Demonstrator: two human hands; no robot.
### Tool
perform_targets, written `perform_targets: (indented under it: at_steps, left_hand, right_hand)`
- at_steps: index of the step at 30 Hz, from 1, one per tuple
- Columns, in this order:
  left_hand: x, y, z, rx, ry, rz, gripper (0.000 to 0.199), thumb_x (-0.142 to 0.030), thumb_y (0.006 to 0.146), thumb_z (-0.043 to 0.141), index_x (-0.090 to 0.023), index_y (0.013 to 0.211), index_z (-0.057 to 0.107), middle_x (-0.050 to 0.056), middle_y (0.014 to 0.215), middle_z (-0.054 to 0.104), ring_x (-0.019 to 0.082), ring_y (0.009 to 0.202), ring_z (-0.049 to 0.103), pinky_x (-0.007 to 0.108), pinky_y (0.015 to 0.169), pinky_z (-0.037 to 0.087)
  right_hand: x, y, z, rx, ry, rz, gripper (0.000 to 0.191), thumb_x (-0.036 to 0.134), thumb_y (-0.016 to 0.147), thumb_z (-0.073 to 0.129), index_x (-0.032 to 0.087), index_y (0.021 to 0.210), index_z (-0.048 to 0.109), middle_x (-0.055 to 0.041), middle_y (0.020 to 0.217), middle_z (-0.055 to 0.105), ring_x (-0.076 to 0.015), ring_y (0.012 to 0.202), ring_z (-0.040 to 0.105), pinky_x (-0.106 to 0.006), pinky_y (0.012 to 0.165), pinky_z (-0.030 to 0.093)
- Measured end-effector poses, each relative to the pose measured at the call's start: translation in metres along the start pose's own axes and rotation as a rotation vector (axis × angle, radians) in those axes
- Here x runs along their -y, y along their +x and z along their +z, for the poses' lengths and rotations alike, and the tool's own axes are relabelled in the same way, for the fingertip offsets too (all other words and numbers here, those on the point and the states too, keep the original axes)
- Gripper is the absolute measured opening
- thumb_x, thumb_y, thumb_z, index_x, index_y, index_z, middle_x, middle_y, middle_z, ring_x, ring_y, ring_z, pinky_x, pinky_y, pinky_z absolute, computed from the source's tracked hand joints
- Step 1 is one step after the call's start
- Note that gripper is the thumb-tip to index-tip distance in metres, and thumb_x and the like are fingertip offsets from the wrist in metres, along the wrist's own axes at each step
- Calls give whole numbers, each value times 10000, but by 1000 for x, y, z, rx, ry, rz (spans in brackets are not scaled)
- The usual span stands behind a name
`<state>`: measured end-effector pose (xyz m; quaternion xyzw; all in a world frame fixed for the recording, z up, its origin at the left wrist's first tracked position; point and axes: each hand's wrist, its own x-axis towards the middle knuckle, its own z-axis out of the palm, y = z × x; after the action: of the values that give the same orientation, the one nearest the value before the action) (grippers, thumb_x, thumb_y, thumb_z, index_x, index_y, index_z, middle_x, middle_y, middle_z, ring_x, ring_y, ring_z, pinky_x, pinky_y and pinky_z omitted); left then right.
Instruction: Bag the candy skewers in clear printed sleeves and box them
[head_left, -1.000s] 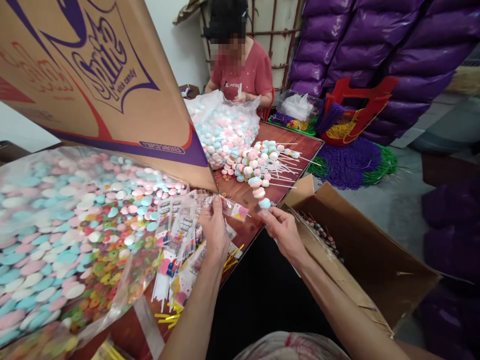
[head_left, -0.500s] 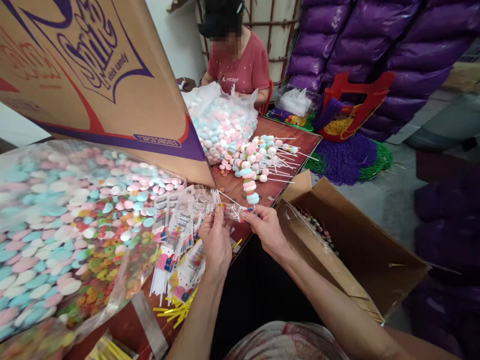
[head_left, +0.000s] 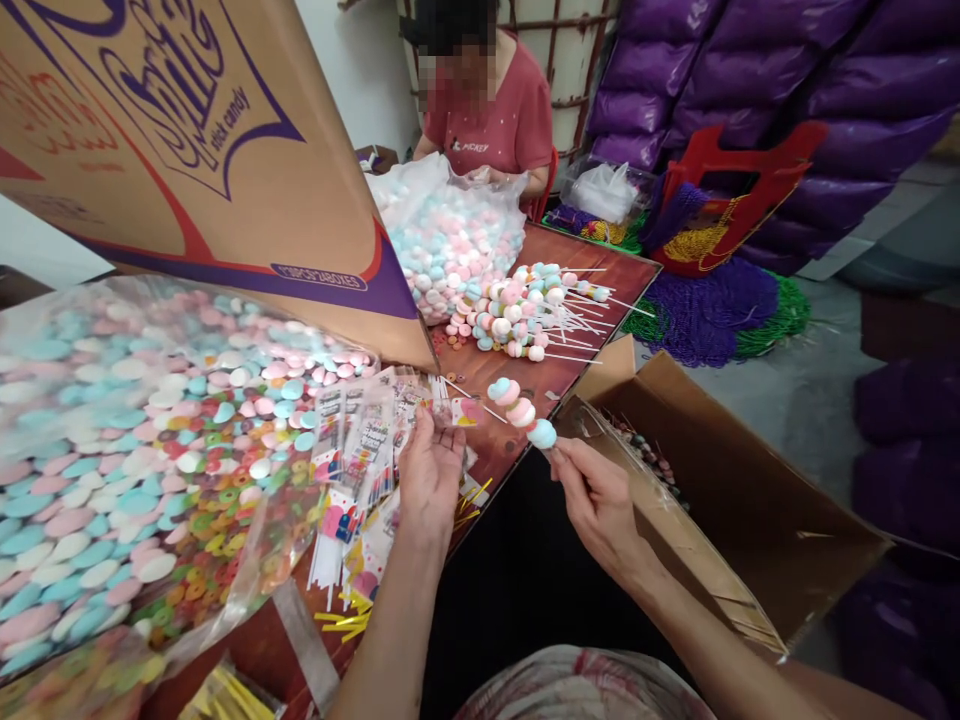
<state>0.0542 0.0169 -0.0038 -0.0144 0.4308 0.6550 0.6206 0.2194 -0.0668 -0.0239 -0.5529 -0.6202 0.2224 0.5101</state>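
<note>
My right hand (head_left: 596, 490) pinches the lower end of a candy stick (head_left: 520, 410) strung with pink, white and blue pieces, which tilts up to the left. Palm up, my left hand (head_left: 431, 460) holds a small clear wrapper (head_left: 459, 411) with a colourful print between thumb and fingers. Printed wrappers (head_left: 360, 440) lie in a pile just left of that hand, with yellow ties (head_left: 349, 622) below them. Finished candy sticks (head_left: 517, 315) are heaped further back on the red-brown table (head_left: 626, 270).
A big bag of loose candy (head_left: 82, 480) covers the left side, beside a tall printed carton (head_left: 225, 200). Another candy bag (head_left: 450, 230) stands before a person in a red shirt (head_left: 517, 110). An open cardboard box (head_left: 720, 520) is at the right.
My right hand has moved right and away from my left hand, carrying the candy stick, which now tilts left. The wrapper stays in my left hand, whose palm has turned up more.
</note>
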Motion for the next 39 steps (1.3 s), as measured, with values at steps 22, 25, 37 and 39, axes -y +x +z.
perform_targets:
  at_steps: [22, 25, 37, 39]
  left_hand:
    - [-1, 15, -14, 165, 235, 47, 199, -282, 777, 768, -141, 768, 627, -4, 650, 659, 103, 580, 635, 232, 616, 518]
    - [3, 13, -12, 117, 188, 76, 178, -268, 794, 752, -147, 778, 622, -6, 672, 671, 104, 614, 653, 244, 659, 525]
    - [1, 15, -12, 291, 276, 41, 266, -303, 744, 803, -149, 805, 595, 0, 676, 669, 123, 609, 669, 247, 632, 539]
    - [1, 16, -12, 312, 333, 39, 275, -306, 738, 806, -149, 814, 593, 3, 684, 673, 128, 607, 677, 244, 620, 541]
  right_hand:
    - [-12, 8, -33, 162, -287, -181, 157, 184, 968, 538, 171, 952, 694, -22, 745, 630, -124, 646, 585, -241, 624, 431]
    - [-12, 5, -30, 99, -366, -237, 160, 166, 965, 538, 166, 982, 697, -40, 772, 657, -138, 691, 612, -255, 667, 456]
    - [-6, 12, -37, 233, -265, -82, 214, 211, 967, 494, 199, 887, 692, -14, 718, 652, -132, 623, 594, -239, 593, 437]
    - [-9, 12, -39, 214, -318, -107, 221, 233, 971, 493, 203, 914, 704, -17, 724, 643, -132, 627, 581, -242, 594, 424]
